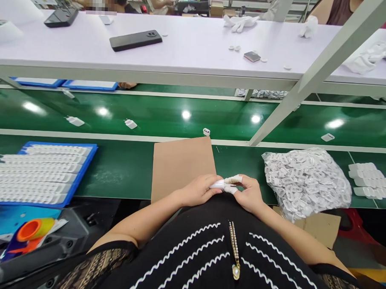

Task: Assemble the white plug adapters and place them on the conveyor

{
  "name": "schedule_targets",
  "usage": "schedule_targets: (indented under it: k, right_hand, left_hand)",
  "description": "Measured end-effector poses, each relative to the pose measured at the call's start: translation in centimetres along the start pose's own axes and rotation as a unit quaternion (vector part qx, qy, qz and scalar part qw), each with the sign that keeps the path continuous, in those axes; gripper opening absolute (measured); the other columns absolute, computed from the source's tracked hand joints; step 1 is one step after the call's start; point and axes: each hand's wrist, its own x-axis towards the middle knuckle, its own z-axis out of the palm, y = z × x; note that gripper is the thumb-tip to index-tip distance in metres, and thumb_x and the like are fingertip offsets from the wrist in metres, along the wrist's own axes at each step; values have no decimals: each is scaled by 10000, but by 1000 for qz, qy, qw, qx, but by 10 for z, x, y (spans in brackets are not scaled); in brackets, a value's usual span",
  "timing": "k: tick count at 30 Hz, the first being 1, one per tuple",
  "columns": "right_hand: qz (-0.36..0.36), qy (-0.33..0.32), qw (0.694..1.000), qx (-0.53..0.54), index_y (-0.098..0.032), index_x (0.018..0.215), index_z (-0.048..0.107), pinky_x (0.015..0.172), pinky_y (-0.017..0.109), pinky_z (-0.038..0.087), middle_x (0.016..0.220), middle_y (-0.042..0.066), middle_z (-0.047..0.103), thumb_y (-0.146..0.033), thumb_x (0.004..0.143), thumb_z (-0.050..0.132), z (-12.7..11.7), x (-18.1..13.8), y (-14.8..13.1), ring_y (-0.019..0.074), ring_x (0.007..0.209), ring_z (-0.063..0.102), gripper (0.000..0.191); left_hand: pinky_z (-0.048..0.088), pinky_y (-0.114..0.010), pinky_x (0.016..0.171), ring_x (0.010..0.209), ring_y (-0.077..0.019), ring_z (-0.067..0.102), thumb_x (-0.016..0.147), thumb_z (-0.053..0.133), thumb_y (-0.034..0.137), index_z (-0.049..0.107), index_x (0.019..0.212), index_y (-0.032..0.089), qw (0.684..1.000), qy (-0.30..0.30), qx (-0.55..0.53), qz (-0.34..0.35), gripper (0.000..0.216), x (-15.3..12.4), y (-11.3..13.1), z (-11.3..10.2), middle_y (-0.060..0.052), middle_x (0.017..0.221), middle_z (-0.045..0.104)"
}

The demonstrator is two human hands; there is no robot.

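Close to my body, my left hand (198,190) is closed around a small white plug charger (218,185), its white body showing past the fingertips. From the other side, my right hand (251,194) pinches at the charger's pin end. White finger covers sit on the thumb and a finger of that hand. Exactly what lies between those right fingertips is too small to tell. Beneath and beyond my left hand lies a brown cardboard sheet (183,165) on the green bench. A clear plastic bag (308,181) full of small white plastic parts sits to the right of my right hand.
A blue tray (93,151) of white chargers in rows lies left. Rows of white pieces (372,180) stand far right. Chargers (130,124) lie on the green conveyor (162,117). A slanted metal post (311,81) crosses at right, below a shelf (190,55) bearing a black phone (135,40) and gloves.
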Motion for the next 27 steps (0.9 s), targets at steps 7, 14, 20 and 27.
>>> schedule_targets:
  k: [7,14,20,27]
  right_hand:
    - [111,-1,989,97,-255,1011,815,829,392,662,1002,64,772,-346,769,821,13,-6,18,255,872,759,259]
    - [49,-36,998,-14,-292,1062,836,831,388,650,979,54,782,-367,834,810,3,-5,8,253,872,747,241]
    - [27,-30,999,-18,-306,1111,826,760,357,657,964,46,782,-378,845,806,4,-9,6,238,817,749,276]
    - [24,-64,998,-13,-263,990,850,630,322,627,835,59,768,-426,844,799,-1,-13,0,221,701,725,224]
  left_hand:
    - [510,-349,865,975,-230,654,1015,517,494,617,1249,189,995,9,-91,-46,398,-6,-15,6,-104,1142,716]
    - [523,-419,961,1054,-273,663,1014,515,524,622,1277,216,999,22,-38,-22,419,-9,-24,13,-126,1196,718]
    - [523,-449,993,1100,-283,655,1038,445,536,554,1306,210,999,27,2,22,436,-16,-27,16,-143,1215,679]
    - [535,-411,876,968,-238,647,998,465,639,494,1245,213,999,34,-25,25,492,-20,-34,29,-120,1171,640]
